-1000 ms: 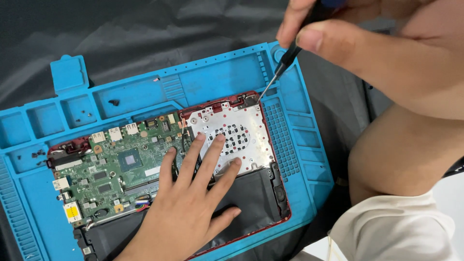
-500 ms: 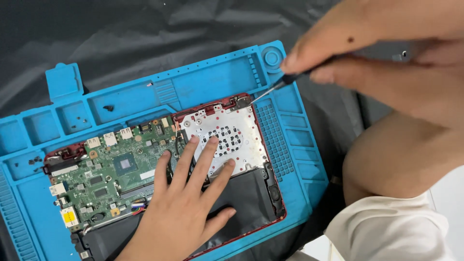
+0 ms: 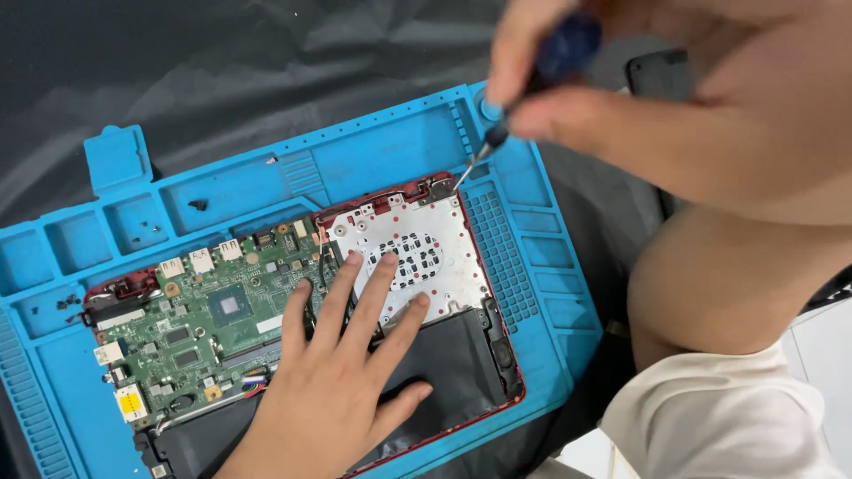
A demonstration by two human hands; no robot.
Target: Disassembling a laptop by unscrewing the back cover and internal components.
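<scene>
Head cam, only view I've got: opened laptop chassis [image 3: 266,355] w/ red edge lies on a blue silicone repair mat [image 3: 373,160], which sits on dark cloth [image 3: 222,53]. My left hand [image 3: 342,390] lies flat, fingers spread wide, pressing on the chassis where green mainboard [image 3: 204,328] meets silver perforated metal plate [image 3: 417,257]; fingertips on the plate, palm over the black battery area [image 3: 453,364]. It holds nothing, just pins the unit down. Right hand [image 3: 674,106] is closed in a pinch on a small screwdriver [image 3: 524,98], blue handle up near the lens and blurred, thin shaft angling down-left, tip at the plate's top right corner by the red hinge bracket [image 3: 435,188]. Can't tell if tip is seated in a screw head; too small. My read for doing this well: bring the shaft more upright over the screw, since at this slant the bit may cam out. Keep left hand pressure steady so chassis doesn't skate on mat. Light downward push, slow turns. Loose screws sit in the mat's tray at far left [image 3: 67,303]; the next one belongs in a compartment, not on the cloth.
</scene>
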